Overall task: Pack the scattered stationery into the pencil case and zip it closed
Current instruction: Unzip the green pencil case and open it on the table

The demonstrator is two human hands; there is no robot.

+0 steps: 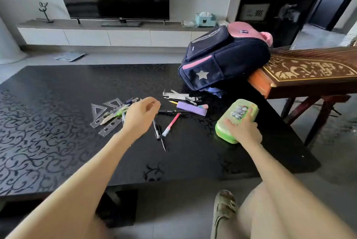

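At the far left of the scatter lie clear plastic set squares [100, 110] and a stencil ruler [108, 127], with a bundle of pens [123, 108] across them, all on the black patterned table [48, 123]. The left hand [140, 117] hovers over the right edge of this pile, fingers loosely curled and half open, holding nothing that I can see. From that hand, two black pens [158, 132] lie at about 5 o'clock, long axes running roughly 12 to 6. A pink pen [171, 124] slants toward 1 o'clock, and another black pen [171, 111] lies crosswise, pointing at 3 o'clock. Further right sits a purple box [190, 108] with an eraser [202, 106] on it. The green pencil case [236, 120] lies at 3 o'clock from the left hand, seemingly closed, its long axis pointing to 1 o'clock. The right hand [244, 130] rests flat on its near end, fingers spread, pressing rather than gripping. The left hand is clearly nearer the pens; the right is best placed to open the case.
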